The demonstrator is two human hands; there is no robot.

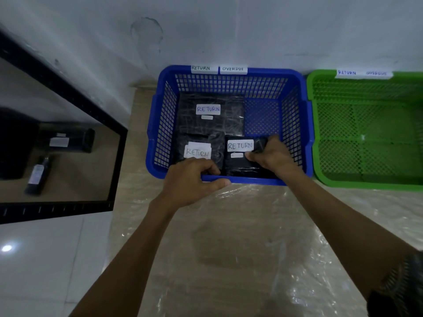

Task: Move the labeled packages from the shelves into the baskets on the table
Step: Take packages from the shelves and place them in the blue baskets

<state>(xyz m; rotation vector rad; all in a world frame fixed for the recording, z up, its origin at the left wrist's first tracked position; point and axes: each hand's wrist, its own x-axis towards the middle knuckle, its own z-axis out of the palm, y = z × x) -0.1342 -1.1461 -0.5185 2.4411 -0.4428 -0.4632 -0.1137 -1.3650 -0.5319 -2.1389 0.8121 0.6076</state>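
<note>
Step in hand, by judgement: seating black package (242,161) marked RETURN in blue basket (297,124). Best lowered flat, label up, beside neighbours, not overlapping. Right hand (270,156) pinches package's right edge, near-right corner of basket. Left hand (194,177) curled over near rim, thumb outside, steadying. More packages wait on shelf (75,170). Green basket (366,179) holds nothing visible.

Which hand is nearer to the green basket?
Right. The right hand is inside the blue basket, near the wall facing the green basket, gripping a RETURN package. The left hand grips the blue basket's front rim, farther away.
</note>
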